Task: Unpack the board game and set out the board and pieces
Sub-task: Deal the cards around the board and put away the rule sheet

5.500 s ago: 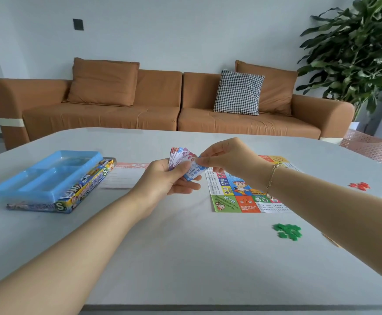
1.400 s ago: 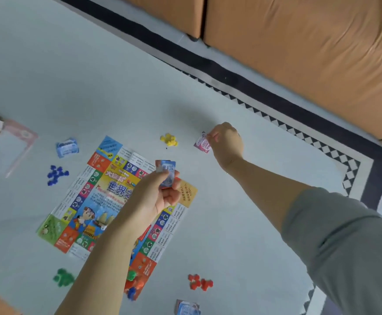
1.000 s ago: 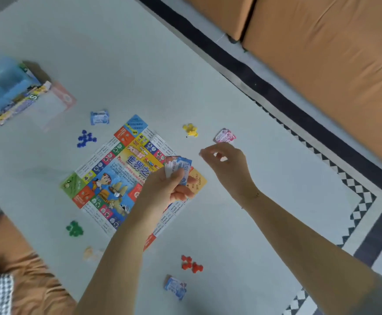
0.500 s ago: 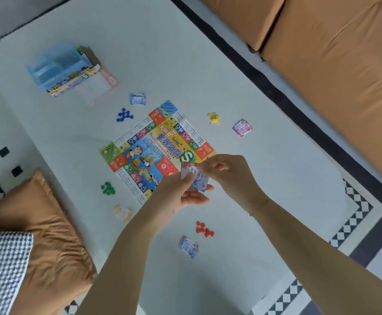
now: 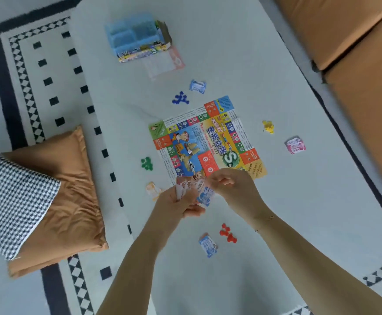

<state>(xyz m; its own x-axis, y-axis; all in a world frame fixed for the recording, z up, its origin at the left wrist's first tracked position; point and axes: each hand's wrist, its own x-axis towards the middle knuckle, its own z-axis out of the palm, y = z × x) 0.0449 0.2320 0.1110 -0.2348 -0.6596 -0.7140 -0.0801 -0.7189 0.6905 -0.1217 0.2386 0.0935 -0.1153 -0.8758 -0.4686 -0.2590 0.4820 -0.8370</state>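
Both hands work a small fan of cards at the near edge of the board.

The left hand (image 5: 176, 206) grips the cards (image 5: 194, 192) with curled fingers; the right hand (image 5: 230, 187) pinches one card from the fan. The board (image 5: 203, 137) lies flat on the surface (image 5: 276, 212), with blue tokens (image 5: 181, 98) beyond its far left corner, green tokens (image 5: 147, 163) left of it, yellow tokens (image 5: 268, 126) right, red tokens (image 5: 228, 234) nearer than it, and the box (image 5: 137, 37) well beyond it.

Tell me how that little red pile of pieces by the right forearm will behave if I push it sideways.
The red pieces look small, light and loose, so they would likely scatter rather than slide together. The white table looks smooth, so they would probably skid easily. The blue-and-white cards lie close beside them and might get nudged.
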